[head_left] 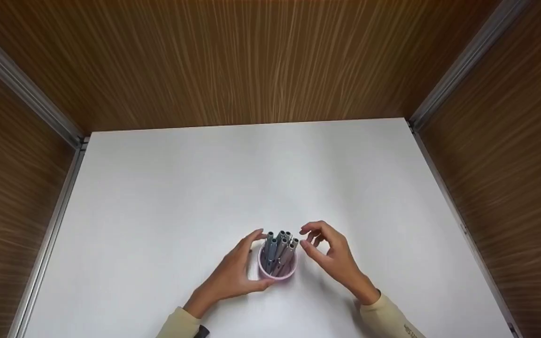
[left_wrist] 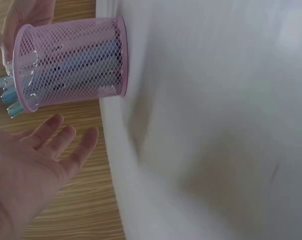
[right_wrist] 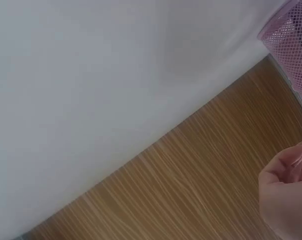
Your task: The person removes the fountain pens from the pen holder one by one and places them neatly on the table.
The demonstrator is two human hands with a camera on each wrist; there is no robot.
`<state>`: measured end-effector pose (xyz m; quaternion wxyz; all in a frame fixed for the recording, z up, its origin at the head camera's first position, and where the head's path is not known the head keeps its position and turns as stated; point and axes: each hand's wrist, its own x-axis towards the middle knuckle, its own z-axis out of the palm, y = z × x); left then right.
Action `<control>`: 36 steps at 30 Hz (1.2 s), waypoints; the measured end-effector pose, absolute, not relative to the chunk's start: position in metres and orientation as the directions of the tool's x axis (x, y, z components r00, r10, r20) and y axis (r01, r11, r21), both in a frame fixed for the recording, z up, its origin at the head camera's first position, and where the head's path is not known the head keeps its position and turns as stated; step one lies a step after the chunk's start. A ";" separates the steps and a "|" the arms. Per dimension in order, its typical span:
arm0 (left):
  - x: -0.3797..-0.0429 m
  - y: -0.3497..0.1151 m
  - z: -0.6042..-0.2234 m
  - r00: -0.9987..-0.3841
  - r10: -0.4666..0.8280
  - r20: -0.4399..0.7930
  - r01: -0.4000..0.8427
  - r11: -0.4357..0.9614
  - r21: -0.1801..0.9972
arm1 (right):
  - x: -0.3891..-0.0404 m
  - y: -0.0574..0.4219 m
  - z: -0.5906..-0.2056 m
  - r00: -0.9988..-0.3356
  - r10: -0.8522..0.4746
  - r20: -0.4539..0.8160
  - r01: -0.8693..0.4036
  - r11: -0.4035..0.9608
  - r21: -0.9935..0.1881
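A pink mesh pen cup (head_left: pixel 277 277) stands upright near the front of the white table, also seen in the left wrist view as a pink cup (left_wrist: pixel 73 60). Several grey and bluish pens (head_left: pixel 280 251) lean inside it, their ends above the rim. My left hand (head_left: pixel 233 272) is spread around the cup's left side; the left wrist view shows its fingers (left_wrist: pixel 56 145) extended, with a gap to the cup. Just right of the pen tops, my right hand (head_left: pixel 331 253) has loosely bent fingers, thumb and index apart, and nothing visible between them.
The white table (head_left: pixel 181 188) is bounded by wood-grain panels at the back (head_left: pixel 251 61), left (head_left: pixel 12 164) and right (head_left: pixel 510 164). Metal rails (head_left: pixel 50 249) run along the side edges.
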<state>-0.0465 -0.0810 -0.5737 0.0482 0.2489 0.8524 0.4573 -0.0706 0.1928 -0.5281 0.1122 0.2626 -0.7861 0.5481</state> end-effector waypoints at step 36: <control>-0.048 -0.058 -0.587 -0.904 0.415 0.105 0.241 0.291 0.926 | -0.065 0.182 -0.549 -0.909 -0.215 0.356 -0.409 0.306 -0.860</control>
